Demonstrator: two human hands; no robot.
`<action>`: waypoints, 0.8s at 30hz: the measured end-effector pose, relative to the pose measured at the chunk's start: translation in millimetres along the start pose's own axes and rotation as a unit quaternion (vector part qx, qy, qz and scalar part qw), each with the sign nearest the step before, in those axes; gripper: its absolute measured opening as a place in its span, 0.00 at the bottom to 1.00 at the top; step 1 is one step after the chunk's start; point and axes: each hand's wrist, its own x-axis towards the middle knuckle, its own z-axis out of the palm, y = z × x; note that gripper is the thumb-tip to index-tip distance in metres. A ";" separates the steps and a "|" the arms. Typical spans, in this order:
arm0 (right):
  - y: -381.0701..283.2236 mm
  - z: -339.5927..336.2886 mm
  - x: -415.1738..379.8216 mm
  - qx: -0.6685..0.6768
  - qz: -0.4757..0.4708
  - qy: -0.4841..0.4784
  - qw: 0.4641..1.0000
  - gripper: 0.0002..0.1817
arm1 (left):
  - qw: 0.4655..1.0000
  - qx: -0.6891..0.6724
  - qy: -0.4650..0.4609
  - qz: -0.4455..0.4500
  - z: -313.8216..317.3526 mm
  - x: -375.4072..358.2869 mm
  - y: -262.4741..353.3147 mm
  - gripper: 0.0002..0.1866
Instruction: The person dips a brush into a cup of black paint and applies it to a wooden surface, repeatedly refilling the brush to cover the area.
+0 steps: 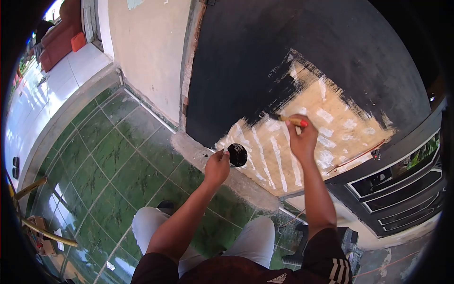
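My left hand [217, 169] grips a small container of black paint [238, 155] by its side, close to the lower part of the wall. In my right hand [303, 141] is a paintbrush [289, 119] with a wooden, red-ended handle. Its dark bristles reach the edge of the black paint on the wall [231, 61]. Below and right of that edge is a bare tan patch [309, 106] marked with white streaks and blotches. Ragged black strokes border this patch.
Green floor tiles [142, 156] lie under my legs. A white pipe [151, 111] runs along the wall's base at left. Dark slatted panels [397, 189] stand at right, and a dark stool-like object [298, 246] is beside my right knee. A red-brown sofa [61, 35] stands far left.
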 end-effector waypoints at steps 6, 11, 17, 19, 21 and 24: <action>-50.8 -64.7 97.7 -0.136 -0.209 0.110 0.962 0.08 | 0.998 0.013 0.023 0.058 -8.2 -6.8 -15.9 0.20; -56.5 -58.5 93.1 -0.334 -0.402 0.152 0.839 0.12 | 1.000 0.024 0.010 -0.001 -27.8 -29.3 -4.3 0.21; 31.9 44.5 -20.7 -0.300 -0.368 -0.233 0.849 0.10 | 1.000 0.027 0.001 -0.017 -30.5 -36.1 -11.5 0.24; 24.7 51.0 -29.9 -0.236 -0.324 -0.253 0.881 0.10 | 1.000 0.023 -0.004 -0.021 -27.8 -36.7 -10.7 0.23; 19.8 45.5 -14.1 -0.180 -0.295 -0.215 0.913 0.12 | 0.999 0.014 -0.013 -0.028 -25.7 -39.1 -5.5 0.23; -17.6 -5.8 55.7 -0.160 -0.259 -0.084 0.949 0.11 | 0.999 0.019 -0.026 -0.021 -23.6 -38.9 -2.3 0.23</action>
